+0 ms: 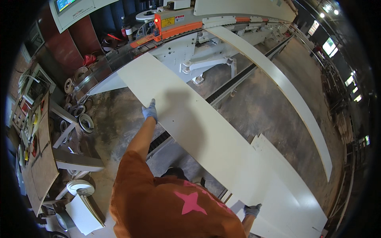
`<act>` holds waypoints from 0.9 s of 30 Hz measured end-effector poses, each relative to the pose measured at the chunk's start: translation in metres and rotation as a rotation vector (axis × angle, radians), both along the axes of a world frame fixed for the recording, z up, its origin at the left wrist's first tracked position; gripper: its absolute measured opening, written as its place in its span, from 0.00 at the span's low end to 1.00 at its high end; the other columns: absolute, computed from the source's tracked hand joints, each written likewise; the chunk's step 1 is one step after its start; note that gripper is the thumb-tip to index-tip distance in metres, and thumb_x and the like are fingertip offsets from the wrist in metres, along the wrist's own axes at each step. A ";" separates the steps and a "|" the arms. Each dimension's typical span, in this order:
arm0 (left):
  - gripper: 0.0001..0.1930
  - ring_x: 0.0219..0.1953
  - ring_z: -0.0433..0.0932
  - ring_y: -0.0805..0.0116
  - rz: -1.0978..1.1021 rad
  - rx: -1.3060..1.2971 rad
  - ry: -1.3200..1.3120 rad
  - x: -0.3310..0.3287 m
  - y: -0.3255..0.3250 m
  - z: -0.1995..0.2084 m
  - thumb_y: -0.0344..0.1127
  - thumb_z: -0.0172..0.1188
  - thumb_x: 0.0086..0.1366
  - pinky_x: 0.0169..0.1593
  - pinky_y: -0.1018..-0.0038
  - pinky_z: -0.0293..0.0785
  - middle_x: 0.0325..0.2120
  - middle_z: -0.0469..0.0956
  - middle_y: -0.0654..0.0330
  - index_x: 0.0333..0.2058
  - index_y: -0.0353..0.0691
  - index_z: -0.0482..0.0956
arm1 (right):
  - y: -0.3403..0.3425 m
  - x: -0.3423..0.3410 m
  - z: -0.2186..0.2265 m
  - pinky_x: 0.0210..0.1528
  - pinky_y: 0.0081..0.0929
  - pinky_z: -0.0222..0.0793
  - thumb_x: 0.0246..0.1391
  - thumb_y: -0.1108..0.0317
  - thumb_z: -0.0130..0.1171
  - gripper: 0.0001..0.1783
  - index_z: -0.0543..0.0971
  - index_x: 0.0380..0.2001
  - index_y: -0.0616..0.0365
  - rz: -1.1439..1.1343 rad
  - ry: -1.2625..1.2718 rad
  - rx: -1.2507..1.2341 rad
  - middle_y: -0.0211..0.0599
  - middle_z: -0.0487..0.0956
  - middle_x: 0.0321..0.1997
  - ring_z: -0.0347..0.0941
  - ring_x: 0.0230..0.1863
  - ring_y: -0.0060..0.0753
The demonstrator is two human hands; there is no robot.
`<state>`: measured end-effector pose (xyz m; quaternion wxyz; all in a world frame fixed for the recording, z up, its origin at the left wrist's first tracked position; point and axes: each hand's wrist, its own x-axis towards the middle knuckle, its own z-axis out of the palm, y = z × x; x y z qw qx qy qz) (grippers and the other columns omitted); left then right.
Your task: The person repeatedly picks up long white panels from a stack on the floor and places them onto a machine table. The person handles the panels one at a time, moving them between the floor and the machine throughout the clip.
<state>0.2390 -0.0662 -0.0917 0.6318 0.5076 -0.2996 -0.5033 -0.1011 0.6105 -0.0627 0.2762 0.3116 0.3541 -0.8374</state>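
Note:
A long white board (186, 115) stretches from the machine's feed end down to the lower right. My left hand (150, 111), in a blue-grey glove, grips its left edge near the far end. My right hand (253, 210), also gloved, holds the same edge close to the near end. The fingers under the board are hidden. Beneath its near part lie more white panels (289, 178). The far end of the board rests by the edge-banding machine (178, 29), which has an orange strip and a lit red lamp.
A second long white strip (278, 75) comes off the machine and bends to the right. Dark rails (234, 83) cross the floor. On the left stand a cluttered wooden bench (39, 158), rolls of edging (86, 123) and stacked white panels (84, 214). A control screen (65, 4) hangs at the upper left.

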 end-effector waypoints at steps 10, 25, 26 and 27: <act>0.43 0.53 0.63 0.57 0.044 0.384 -0.613 -0.008 -0.091 0.099 0.57 0.59 0.46 0.53 0.71 0.59 0.50 0.63 0.47 0.52 0.29 0.58 | -0.120 0.027 0.004 0.48 0.43 0.62 0.50 0.39 0.36 0.31 0.67 0.49 0.50 0.115 -0.217 -0.049 0.31 0.70 0.50 0.63 0.51 0.40; 0.44 0.56 0.58 0.54 0.065 0.380 -0.724 -0.009 -0.163 0.081 0.60 0.55 0.48 0.56 0.71 0.55 0.52 0.59 0.44 0.54 0.30 0.54 | -0.183 0.008 0.014 0.33 0.36 0.66 0.46 0.36 0.41 0.28 0.73 0.34 0.49 0.113 -0.281 0.278 0.27 0.76 0.33 0.70 0.34 0.36; 0.45 0.55 0.59 0.54 0.071 0.373 -0.733 -0.012 -0.162 0.082 0.60 0.56 0.47 0.56 0.71 0.56 0.52 0.60 0.44 0.54 0.31 0.54 | -0.178 0.008 0.008 0.31 0.35 0.65 0.46 0.36 0.41 0.27 0.72 0.30 0.48 0.129 -0.263 0.266 0.27 0.75 0.29 0.69 0.31 0.35; 0.45 0.54 0.60 0.54 0.080 0.367 -0.740 -0.012 -0.162 0.084 0.60 0.57 0.46 0.55 0.70 0.57 0.51 0.61 0.44 0.54 0.32 0.54 | -0.173 0.007 0.005 0.29 0.34 0.64 0.46 0.36 0.41 0.27 0.72 0.27 0.48 0.148 -0.244 0.253 0.26 0.74 0.25 0.68 0.28 0.34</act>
